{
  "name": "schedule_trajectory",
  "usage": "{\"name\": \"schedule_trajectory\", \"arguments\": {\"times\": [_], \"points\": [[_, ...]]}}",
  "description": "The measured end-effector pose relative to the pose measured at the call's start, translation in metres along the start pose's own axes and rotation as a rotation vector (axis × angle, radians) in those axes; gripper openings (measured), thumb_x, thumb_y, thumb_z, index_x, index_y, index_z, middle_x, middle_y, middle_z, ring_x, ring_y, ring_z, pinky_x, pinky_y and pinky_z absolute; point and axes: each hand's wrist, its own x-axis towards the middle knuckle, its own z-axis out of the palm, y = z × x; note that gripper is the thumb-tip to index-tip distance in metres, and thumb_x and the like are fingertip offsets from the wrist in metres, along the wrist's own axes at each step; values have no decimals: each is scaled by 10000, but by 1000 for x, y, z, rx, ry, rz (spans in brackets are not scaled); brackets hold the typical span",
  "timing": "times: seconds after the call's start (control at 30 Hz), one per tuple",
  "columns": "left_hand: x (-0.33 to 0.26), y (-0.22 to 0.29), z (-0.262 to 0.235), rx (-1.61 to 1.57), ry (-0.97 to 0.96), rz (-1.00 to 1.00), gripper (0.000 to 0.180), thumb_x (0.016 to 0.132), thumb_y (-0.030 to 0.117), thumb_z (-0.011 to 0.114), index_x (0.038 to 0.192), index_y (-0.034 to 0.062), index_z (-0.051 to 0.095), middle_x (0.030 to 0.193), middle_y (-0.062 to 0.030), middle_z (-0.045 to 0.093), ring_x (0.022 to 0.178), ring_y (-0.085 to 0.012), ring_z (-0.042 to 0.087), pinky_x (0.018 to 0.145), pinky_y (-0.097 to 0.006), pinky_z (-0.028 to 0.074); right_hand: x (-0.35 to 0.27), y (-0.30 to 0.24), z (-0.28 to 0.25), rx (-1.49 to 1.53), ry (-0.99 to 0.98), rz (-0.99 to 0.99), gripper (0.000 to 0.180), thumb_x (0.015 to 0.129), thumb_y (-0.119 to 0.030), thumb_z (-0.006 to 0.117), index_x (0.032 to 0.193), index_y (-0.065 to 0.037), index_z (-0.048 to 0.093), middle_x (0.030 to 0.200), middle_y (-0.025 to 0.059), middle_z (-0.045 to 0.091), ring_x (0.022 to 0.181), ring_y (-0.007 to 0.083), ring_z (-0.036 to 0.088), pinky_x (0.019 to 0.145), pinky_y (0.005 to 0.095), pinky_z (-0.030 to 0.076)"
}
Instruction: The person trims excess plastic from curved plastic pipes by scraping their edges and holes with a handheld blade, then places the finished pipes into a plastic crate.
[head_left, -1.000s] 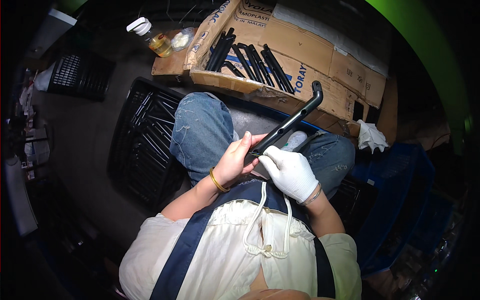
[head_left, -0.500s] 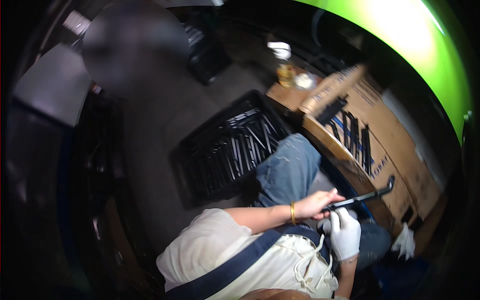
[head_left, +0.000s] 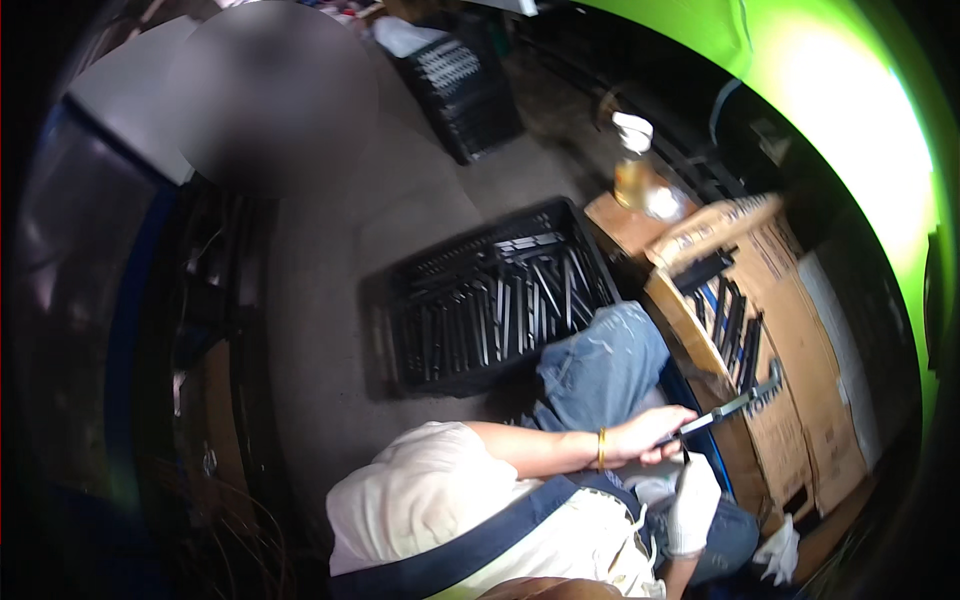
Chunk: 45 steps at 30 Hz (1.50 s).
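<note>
Left hand: Bare, the left hand [head_left: 645, 436] grasped the near end of the bar [head_left: 728, 408], thumb above and fingers curled beneath.

Bar: It pointed from that grasp toward two o'clock, its bent tip overlapping the carton [head_left: 785, 435] in view; whether they touched could not be told.

Right hand: At five o'clock from the left, the gloved right hand [head_left: 694, 505] was curled just below the bar. A dark sliver [head_left: 686, 455] showed at its fingertips; whether it was gripped, and what it was, could not be told.

Grip risk: With the hold all at one end, the long free part could have tipped or twisted in the fingers.

Carton risk: A swing toward two o'clock could have knocked the tip against the carton or the carton bars [head_left: 735, 320] and scuffed them.

Glove risk: Had the sliver been sharp, a slip could have nicked the bare fingers close by.

Crate: At ten o'clock, the crate [head_left: 490, 232] held slanted crate bars [head_left: 520, 305]; a nudge from the knee [head_left: 610, 350] could have made them slide.

Bottle: At twelve o'clock, the bottle [head_left: 631, 178] stood on a ledge [head_left: 610, 222]; a wide reach might have toppled it.
</note>
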Motion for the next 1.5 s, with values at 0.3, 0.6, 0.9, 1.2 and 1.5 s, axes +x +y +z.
{"name": "schedule_trajectory", "arguments": {"times": [0.3,0.6,0.9,1.2,1.5], "points": [[-14,17,1,30,189,65,405,1059,350,377,1383,113,434,793,-55,556,488,-48,408,406,-162,308,12,-47,15,-70,81,75,83,920,-145,593,907,-70,624,819,132,642,712,336,647,611,377,514],[-14,12,15,257,92,133,468,1076,346,274,1379,34,446,727,-30,532,455,-29,353,420,-168,297,4,-43,13,-166,107,69,60,880,-145,644,875,-87,628,743,105,631,634,305,647,554,367,500],[-16,12,14,216,77,129,473,1077,326,253,1386,18,437,747,-11,524,477,-24,339,431,-172,277,4,-43,16,-206,46,101,87,906,-209,603,921,-124,607,742,74,645,585,291,644,514,388,505],[-16,10,10,158,39,99,467,1076,314,255,1378,8,438,721,-19,528,446,-32,310,418,-185,260,5,-46,8,-210,-21,87,101,918,-224,581,932,-125,595,725,83,644,593,295,651,517,400,514],[-16,10,9,168,39,54,454,1076,306,268,1366,7,447,729,-25,529,446,-32,313,415,-183,266,2,-40,8,-199,-38,74,104,920,-229,581,941,-129,596,674,104,636,577,312,644,510,419,507]]}}
